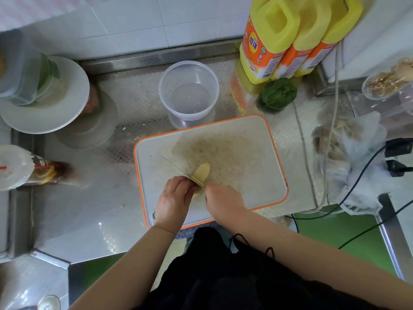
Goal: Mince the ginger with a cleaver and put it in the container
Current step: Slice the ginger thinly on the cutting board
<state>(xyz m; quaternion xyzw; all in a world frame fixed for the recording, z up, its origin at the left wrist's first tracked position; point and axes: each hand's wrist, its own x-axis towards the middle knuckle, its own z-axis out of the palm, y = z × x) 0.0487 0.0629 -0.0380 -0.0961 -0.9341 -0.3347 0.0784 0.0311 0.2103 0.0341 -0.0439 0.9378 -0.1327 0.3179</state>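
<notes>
Nearest the camera, the left hand (173, 198) was laid on the near part of the cutting board (245, 157), its fingers curled down onto the near end of the ginger (202, 173). Just to its right the right hand (223, 198) was closed round the cleaver's handle (the handle itself was hidden by the fingers). The cleaver (176, 168) was seen edge-on, running from the hands out toward the board's left side, its blade set across the ginger. The ginger's pale far end was left showing beyond the blade, near the board's middle. Just beyond the board's far edge a clear container (188, 92) was stood. Yellow oil bottles (290, 39) were ranged farther back, to the board's far right.
</notes>
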